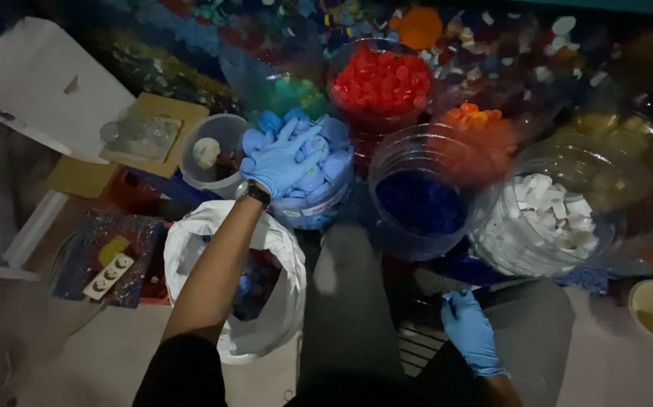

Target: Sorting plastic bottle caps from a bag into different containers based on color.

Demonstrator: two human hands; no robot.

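Observation:
My left hand (281, 160), in a blue glove with a dark watch at the wrist, reaches over a clear tub of light blue bottle caps (319, 185) and rests on the caps with fingers spread. My right hand (471, 332), also gloved in blue, lies low by my knee, fingers loosely curled, nothing visible in it. Beneath my left forearm sits a white plastic bag (281, 316) with dark caps inside.
Clear tubs of sorted caps ring me: red (380, 81), orange (477, 136), dark blue (420, 203), white (549, 218), green (289, 94). A small white bucket (213, 154) stands at left. Mixed loose caps pile up behind. A power strip (108, 276) lies on the floor.

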